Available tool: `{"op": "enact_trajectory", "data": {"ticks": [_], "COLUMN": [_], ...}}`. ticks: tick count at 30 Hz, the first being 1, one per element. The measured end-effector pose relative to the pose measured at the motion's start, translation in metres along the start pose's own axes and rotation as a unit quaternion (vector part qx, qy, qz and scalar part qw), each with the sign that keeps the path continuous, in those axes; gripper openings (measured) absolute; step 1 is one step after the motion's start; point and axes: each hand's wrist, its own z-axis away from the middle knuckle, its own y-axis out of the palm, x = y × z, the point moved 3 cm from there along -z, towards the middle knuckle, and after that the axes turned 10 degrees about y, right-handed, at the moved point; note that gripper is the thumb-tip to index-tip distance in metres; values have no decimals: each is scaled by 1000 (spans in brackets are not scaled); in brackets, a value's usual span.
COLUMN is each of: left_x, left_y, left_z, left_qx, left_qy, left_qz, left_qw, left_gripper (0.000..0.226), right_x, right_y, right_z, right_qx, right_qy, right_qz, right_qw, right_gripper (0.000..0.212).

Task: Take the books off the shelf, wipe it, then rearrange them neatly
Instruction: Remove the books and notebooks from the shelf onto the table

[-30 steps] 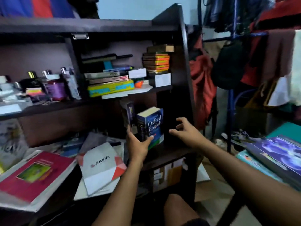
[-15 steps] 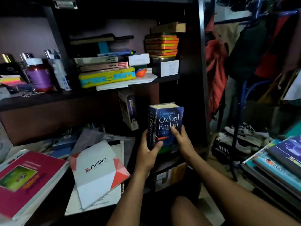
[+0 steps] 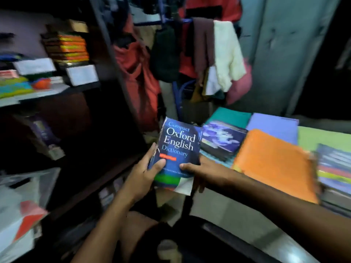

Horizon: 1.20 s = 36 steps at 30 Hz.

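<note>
Blue Oxford dictionary [image 3: 179, 149] gripped by both hands, left hand [image 3: 141, 177] and right hand [image 3: 206, 172], thumbs on cover; held clear of dark shelf [image 3: 106, 76], right of it, near stacked books [image 3: 223, 139].

Clothes [image 3: 209, 54] hang on a rack; orange cloth [image 3: 273, 164] lies nearby.

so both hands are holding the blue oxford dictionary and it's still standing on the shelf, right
Not quite. Both the left hand and right hand do hold the dictionary, but the head view shows it off the shelf, carried in the air toward the books on the right.
</note>
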Motion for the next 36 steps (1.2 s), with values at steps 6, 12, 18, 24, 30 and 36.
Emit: {"op": "enact_trajectory", "data": {"ticks": [6,12,18,24,30,36], "left_x": [-81,-128,-104,-80,-90,-86], "left_y": [126,204,283,292,260,142], "left_z": [-8,-39,-84,-96,-78,-45], "left_qx": [127,112,187,209,131,-73], "left_qy": [23,23,53,70,68,49], "left_qz": [28,-7,-307,-405,-251,-159], "left_qw": [991,993,932,888,957,983], "left_gripper": [70,18,43,57,59,32], "right_x": [-18,-30,-53,-90,-37,37], "right_y": [-111,-202,-241,-244,-220,-100], "right_z": [114,171,152,139,151,90], "right_qx": [6,-125,-310,-364,-407,-250], "right_qy": [90,134,223,209,141,-112], "right_qz": [5,63,396,424,515,519], "right_qw": [996,981,835,802,741,809], "right_gripper": [43,74,69,72,61,41]}}
